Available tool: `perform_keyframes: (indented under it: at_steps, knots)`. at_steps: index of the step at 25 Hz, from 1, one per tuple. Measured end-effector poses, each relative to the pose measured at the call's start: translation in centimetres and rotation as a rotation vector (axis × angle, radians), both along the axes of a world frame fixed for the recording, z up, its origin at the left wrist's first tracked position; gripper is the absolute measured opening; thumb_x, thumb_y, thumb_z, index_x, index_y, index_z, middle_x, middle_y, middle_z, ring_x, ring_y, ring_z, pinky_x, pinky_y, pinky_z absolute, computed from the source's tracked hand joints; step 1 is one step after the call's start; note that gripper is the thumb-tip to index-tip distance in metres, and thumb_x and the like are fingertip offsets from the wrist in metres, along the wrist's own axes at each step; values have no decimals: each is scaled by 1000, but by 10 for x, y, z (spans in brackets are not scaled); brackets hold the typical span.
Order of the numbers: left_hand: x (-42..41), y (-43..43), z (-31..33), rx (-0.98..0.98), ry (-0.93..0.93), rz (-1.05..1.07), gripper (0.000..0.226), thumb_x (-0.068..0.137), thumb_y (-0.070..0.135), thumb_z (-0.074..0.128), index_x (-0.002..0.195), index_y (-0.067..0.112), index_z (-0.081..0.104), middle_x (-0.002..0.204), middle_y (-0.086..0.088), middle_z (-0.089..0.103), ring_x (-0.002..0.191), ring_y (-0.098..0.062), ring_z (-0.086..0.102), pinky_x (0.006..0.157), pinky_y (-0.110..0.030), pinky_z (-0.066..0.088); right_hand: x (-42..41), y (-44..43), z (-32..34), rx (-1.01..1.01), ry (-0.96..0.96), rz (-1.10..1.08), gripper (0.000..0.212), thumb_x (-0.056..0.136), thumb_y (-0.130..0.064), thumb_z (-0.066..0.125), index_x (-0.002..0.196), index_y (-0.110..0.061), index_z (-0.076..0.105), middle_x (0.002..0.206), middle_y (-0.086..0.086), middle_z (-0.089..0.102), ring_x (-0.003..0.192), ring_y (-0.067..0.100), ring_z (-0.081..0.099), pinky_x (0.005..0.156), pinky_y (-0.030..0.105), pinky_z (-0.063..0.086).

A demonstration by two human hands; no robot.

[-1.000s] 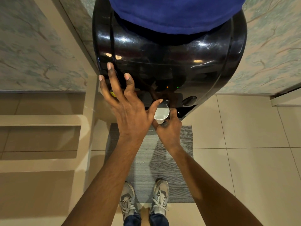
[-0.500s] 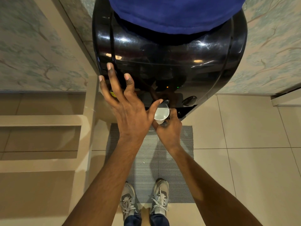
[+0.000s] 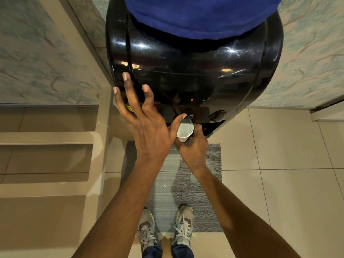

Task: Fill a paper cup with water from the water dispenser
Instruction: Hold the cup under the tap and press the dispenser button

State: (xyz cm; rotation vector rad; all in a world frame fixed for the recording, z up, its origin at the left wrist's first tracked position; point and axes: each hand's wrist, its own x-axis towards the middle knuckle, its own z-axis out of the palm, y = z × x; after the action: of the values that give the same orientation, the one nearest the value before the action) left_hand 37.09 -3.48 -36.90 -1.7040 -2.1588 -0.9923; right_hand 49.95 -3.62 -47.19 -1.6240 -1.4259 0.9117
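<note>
A glossy black water dispenser [image 3: 195,71] stands in front of me, topped by a blue-covered bottle [image 3: 201,15]. My right hand [image 3: 193,148] grips a white paper cup [image 3: 184,131] from below and holds it under the tap area; water shows inside the cup. My left hand [image 3: 147,125] lies spread over the dispenser's front, its fingers apart. Its thumb tip touches a tap lever [image 3: 189,115] just above the cup. The spout itself is mostly hidden by the thumb and cup.
A grey woven mat [image 3: 175,183] lies on the tiled floor under my shoes [image 3: 165,228]. Beige steps or ledges [image 3: 46,138] rise at the left. Patterned wall panels flank the dispenser. A second dark tap [image 3: 216,115] sits to the right of the cup.
Almost nothing has moved. Both hands keep their positions, and the cup stays under the tap with water in it.
</note>
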Motion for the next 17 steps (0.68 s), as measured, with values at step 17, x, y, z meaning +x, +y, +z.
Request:
perform_keyframes:
  at_steps: [17]
  knots:
    - [-10,-11,9,-57,-19,-63,121,76,81,71,154,7,16,162,-21,5,151,-54,13,127,-60,15,-2,-6,6,16,12,-1,64,73,-31,96,121,-13,57,105,-7,73,90,-12,65,71,4,49]
